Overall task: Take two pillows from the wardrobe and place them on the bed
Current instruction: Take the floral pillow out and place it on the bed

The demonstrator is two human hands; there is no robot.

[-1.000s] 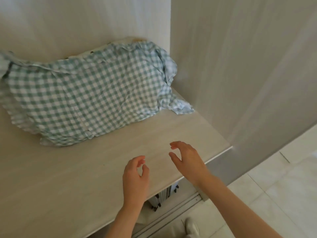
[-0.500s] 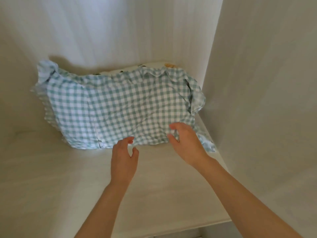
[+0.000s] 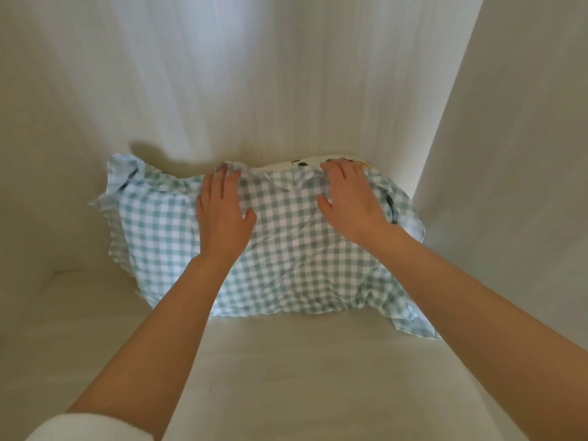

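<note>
A green-and-white checked pillow (image 3: 286,249) with a frilled edge lies on the wardrobe shelf (image 3: 286,377), pushed towards the back right corner. A second, cream pillow (image 3: 305,162) with small dark marks peeks out behind its far edge, mostly hidden. My left hand (image 3: 222,214) lies flat on the checked pillow, fingers reaching its far edge. My right hand (image 3: 348,195) rests on the pillow's far right part, fingertips at the edge where the cream pillow shows. Whether the fingers curl around the far edge I cannot tell.
Pale wood-grain wardrobe walls close the space at the back (image 3: 254,90) and on the right (image 3: 509,154). The bare shelf extends to the left and towards me. A white sleeve (image 3: 79,428) shows at the lower left.
Both hands have moved forward from the pillow's near edge across its top to its far edge. The view has moved closer into the wardrobe.
</note>
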